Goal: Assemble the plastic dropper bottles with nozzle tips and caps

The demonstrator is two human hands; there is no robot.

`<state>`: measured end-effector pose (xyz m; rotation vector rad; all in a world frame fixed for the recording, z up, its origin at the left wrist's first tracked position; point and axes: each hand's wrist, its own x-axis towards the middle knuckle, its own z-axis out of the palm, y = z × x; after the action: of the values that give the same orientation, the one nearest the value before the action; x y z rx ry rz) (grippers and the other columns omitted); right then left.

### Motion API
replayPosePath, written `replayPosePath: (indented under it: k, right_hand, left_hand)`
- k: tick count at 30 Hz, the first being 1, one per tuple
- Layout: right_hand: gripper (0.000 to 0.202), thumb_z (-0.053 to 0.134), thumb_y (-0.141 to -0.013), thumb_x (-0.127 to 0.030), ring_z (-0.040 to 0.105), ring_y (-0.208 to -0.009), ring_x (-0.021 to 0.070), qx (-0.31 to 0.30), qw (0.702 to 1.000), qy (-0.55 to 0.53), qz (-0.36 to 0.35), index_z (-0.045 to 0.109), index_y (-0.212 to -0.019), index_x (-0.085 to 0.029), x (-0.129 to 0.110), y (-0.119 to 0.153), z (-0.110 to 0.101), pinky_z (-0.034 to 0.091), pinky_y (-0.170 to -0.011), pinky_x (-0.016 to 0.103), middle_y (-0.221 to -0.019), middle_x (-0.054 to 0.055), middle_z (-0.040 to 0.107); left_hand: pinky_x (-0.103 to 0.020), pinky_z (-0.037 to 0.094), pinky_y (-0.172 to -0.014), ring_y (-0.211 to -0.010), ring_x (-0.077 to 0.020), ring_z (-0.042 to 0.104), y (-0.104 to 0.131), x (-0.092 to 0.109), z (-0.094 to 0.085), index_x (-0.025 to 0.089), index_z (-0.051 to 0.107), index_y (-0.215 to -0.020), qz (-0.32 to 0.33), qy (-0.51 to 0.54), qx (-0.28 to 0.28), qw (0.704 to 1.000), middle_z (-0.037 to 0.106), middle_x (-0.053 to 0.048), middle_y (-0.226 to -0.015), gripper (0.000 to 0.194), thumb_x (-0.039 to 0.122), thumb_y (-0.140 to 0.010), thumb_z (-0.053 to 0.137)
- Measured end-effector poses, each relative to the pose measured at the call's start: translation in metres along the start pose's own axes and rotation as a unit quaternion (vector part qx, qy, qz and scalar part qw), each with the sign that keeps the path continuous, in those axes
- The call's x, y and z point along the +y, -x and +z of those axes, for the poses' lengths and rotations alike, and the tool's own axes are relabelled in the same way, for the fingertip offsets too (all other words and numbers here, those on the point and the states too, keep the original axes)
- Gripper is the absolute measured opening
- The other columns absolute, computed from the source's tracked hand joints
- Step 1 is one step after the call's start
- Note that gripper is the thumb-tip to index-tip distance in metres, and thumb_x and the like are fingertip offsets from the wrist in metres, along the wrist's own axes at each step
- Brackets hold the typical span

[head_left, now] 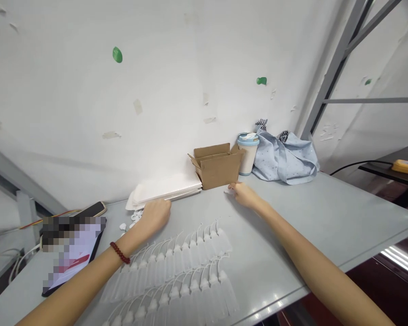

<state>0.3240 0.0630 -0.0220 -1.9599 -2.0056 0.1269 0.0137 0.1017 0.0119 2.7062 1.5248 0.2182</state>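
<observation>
My left hand (155,214), with a red bead bracelet on its wrist, reaches toward the stack of white flat bags (166,189) at the back of the grey table (326,213); its fingers curl down near the stack's front edge and some small white pieces (136,216). My right hand (244,194) stretches out in front of the open cardboard box (217,165), fingertips pinched on a small white piece (230,191). Two rows of white tassels with loops (177,267) lie on the table between my forearms.
A lidded cup (247,153) and a light blue cloth bundle (285,156) stand at the back right by the wall. A phone (92,209) and a tablet (71,253) lie at the left. A grey metal frame (329,77) rises at the right.
</observation>
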Motion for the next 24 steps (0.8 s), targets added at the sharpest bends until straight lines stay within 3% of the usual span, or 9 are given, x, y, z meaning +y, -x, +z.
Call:
replayPosePath:
  k: [6, 10, 16, 19, 24]
  right_hand:
    - [0.033, 0.05, -0.077, 0.003, 0.06, -0.099, 0.0249, 0.005, 0.999, -0.024, -0.043, 0.06, -0.106, -0.01, -0.024, 0.008, -0.001, 0.043, -0.077, 0.028, -0.108, 0.016, 0.064]
    - [0.035, 0.049, -0.08, 0.002, 0.059, -0.102, 0.0229, 0.007, 0.992, -0.046, -0.117, 0.058, -0.11, -0.013, -0.055, 0.021, -0.001, 0.044, -0.082, 0.029, -0.108, 0.013, 0.062]
    - [0.035, 0.042, -0.086, -0.001, 0.058, -0.097, 0.0211, 0.03, 0.969, -0.094, -0.226, 0.051, -0.116, -0.015, -0.099, 0.054, -0.002, 0.048, -0.08, 0.033, -0.112, 0.013, 0.058]
    - [0.031, 0.04, -0.09, -0.007, 0.058, -0.096, 0.0215, 0.062, 0.941, -0.161, -0.29, 0.048, -0.118, -0.016, -0.119, 0.067, -0.006, 0.05, -0.079, 0.035, -0.11, 0.013, 0.058]
    - [0.028, 0.043, -0.091, -0.011, 0.059, -0.09, 0.0213, 0.066, 0.915, -0.205, -0.342, 0.046, -0.118, -0.018, -0.147, 0.064, -0.009, 0.052, -0.074, 0.035, -0.105, 0.012, 0.059]
  left_hand:
    - [-0.03, 0.047, -0.074, -0.084, -0.0217, 0.062, 0.012, 0.014, -0.02, 0.018, 0.065, -0.081, 0.04, 0.088, 0.001, 0.995, 0.068, -0.007, -0.091, 0.02, 0.027, -0.081, 0.047]
    - [-0.025, 0.049, -0.069, -0.081, -0.0169, 0.063, 0.035, 0.022, -0.031, 0.02, 0.065, -0.083, 0.047, 0.177, 0.007, 0.983, 0.07, -0.003, -0.092, 0.024, 0.033, -0.085, 0.045]
    - [-0.03, 0.05, -0.071, -0.083, -0.0209, 0.065, 0.066, 0.008, -0.022, 0.02, 0.069, -0.079, -0.026, 0.326, 0.069, 0.942, 0.072, -0.003, -0.088, 0.023, 0.038, -0.08, 0.056]
    - [-0.029, 0.052, -0.072, -0.082, -0.0212, 0.065, 0.075, 0.003, -0.018, 0.018, 0.07, -0.076, -0.065, 0.376, 0.104, 0.918, 0.073, -0.004, -0.087, 0.021, 0.038, -0.076, 0.062]
    - [-0.026, 0.053, -0.067, -0.077, -0.0194, 0.066, 0.084, 0.012, -0.022, 0.018, 0.07, -0.08, -0.081, 0.446, 0.144, 0.88, 0.072, -0.004, -0.083, 0.021, 0.037, -0.075, 0.064]
